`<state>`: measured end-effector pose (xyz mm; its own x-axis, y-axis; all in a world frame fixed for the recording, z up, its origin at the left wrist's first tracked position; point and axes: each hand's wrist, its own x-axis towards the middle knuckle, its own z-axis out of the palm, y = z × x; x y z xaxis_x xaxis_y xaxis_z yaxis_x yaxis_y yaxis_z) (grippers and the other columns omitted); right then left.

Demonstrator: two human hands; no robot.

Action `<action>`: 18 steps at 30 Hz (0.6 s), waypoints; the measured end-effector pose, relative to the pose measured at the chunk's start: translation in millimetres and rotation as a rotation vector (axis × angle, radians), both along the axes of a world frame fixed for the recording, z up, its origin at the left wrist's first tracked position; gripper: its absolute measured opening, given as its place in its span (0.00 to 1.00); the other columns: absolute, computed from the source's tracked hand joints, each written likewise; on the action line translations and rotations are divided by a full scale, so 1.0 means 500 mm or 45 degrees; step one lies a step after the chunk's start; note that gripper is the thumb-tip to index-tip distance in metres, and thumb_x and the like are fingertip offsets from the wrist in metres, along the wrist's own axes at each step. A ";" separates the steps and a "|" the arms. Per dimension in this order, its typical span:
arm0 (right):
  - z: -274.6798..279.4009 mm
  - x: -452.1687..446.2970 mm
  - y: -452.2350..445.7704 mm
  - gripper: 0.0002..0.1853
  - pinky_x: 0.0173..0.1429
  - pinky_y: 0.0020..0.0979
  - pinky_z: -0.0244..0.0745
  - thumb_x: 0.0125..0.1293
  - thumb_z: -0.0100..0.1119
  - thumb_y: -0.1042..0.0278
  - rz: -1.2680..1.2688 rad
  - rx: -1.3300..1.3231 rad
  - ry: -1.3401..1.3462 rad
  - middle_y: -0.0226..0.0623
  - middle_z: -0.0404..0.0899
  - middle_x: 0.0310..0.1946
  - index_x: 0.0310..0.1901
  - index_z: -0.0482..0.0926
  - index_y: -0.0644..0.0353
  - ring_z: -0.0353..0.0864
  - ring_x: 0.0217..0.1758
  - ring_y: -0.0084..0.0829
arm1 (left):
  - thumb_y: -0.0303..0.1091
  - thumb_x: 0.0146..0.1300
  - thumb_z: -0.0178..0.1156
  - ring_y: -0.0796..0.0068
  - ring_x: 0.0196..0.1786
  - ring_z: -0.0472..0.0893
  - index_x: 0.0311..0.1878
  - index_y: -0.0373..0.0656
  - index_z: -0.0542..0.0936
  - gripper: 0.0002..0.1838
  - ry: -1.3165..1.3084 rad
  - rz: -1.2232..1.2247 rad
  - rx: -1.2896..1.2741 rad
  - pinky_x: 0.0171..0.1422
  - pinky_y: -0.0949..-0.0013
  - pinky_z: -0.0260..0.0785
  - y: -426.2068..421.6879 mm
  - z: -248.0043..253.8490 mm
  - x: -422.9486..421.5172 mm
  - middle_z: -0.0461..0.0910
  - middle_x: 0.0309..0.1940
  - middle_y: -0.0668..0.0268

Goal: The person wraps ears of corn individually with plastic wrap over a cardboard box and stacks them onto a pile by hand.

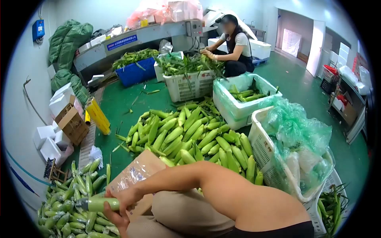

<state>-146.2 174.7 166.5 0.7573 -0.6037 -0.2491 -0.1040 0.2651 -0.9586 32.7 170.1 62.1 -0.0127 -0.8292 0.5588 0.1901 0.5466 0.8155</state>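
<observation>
Pale green, the ear lay almost level across the lower left of the view, its long axis running left to right and its dark-tipped end pointing away from the grip, towards the pile of wrapped ears. The left hand was the one nearer its body: it came up from the bottom edge with its fingers curled round the ear's right end, a narrow hold that left the dark tip free. The right hand was just above and to the right of that end, its arm reaching across the knees from the right side. Its fingers were bent close to the ear, but I could not tell whether they pinched anything or how tightly they closed. Beyond both hands, a cardboard sheet slanted away, with shiny clear film over part of it; where the film ended near the fingers was hard to make out. Farther out, a broad heap of unwrapped ears covered the green floor, well apart from the held ear and bordered on the right by a white crate with green plastic bulging over it. Behind the heap, a co-worker crouched beside a leaf-filled crate.
</observation>
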 end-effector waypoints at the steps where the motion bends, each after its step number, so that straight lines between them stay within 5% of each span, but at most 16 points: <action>1: 0.017 -0.017 0.005 0.17 0.28 0.35 0.74 0.54 0.74 0.71 -0.028 0.041 -0.049 0.41 0.83 0.33 0.44 0.80 0.63 0.84 0.30 0.34 | 0.47 0.74 0.56 0.61 0.68 0.76 0.72 0.42 0.69 0.28 0.406 -0.188 0.374 0.77 0.55 0.65 0.015 0.055 -0.013 0.76 0.66 0.54; 2: 0.034 -0.030 0.011 0.16 0.27 0.35 0.74 0.55 0.74 0.71 -0.056 0.081 -0.109 0.40 0.83 0.31 0.44 0.81 0.63 0.83 0.29 0.34 | 0.47 0.71 0.58 0.63 0.63 0.78 0.67 0.42 0.73 0.26 0.917 -0.272 0.718 0.72 0.56 0.69 0.029 0.110 -0.027 0.78 0.59 0.56; 3: 0.018 -0.026 0.000 0.13 0.25 0.33 0.69 0.56 0.73 0.71 -0.011 0.044 -0.029 0.37 0.79 0.28 0.41 0.81 0.61 0.77 0.24 0.31 | 0.50 0.68 0.62 0.64 0.59 0.78 0.65 0.42 0.74 0.28 0.892 -0.003 0.658 0.66 0.59 0.70 0.040 0.147 -0.058 0.77 0.55 0.58; 5: -0.046 -0.004 -0.048 0.10 0.22 0.31 0.61 0.57 0.71 0.73 0.186 -0.026 0.136 0.32 0.74 0.23 0.39 0.81 0.58 0.68 0.19 0.27 | 0.46 0.69 0.61 0.62 0.64 0.76 0.68 0.40 0.72 0.29 0.596 -0.032 0.567 0.71 0.57 0.68 0.019 0.121 -0.043 0.77 0.57 0.57; 8: 0.003 -0.037 -0.025 0.09 0.21 0.30 0.54 0.55 0.69 0.76 -0.001 -0.154 0.239 0.28 0.68 0.22 0.37 0.80 0.56 0.61 0.17 0.25 | 0.38 0.72 0.56 0.56 0.77 0.69 0.75 0.34 0.67 0.32 0.120 -0.114 0.419 0.83 0.53 0.58 0.039 0.143 -0.075 0.72 0.68 0.54; 11: -0.047 -0.040 -0.049 0.11 0.19 0.30 0.51 0.53 0.67 0.78 0.104 0.125 0.005 0.26 0.67 0.21 0.37 0.79 0.55 0.60 0.16 0.25 | 0.36 0.71 0.56 0.53 0.79 0.68 0.78 0.33 0.62 0.35 -0.113 -0.319 0.265 0.84 0.50 0.56 -0.007 0.065 -0.025 0.70 0.70 0.54; 18: -0.080 -0.020 -0.069 0.32 0.26 0.33 0.71 0.54 0.72 0.75 0.131 0.164 0.122 0.35 0.74 0.29 0.62 0.75 0.52 0.74 0.26 0.30 | 0.30 0.69 0.58 0.58 0.61 0.78 0.74 0.35 0.64 0.31 0.525 -0.089 0.475 0.83 0.49 0.59 0.016 0.114 -0.086 0.75 0.53 0.60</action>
<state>-156.0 140.4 126.7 0.7827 -0.4827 -0.3930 -0.2259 0.3681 -0.9019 -10.3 178.3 118.9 0.0825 -0.9767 0.1982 0.5598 0.2100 0.8016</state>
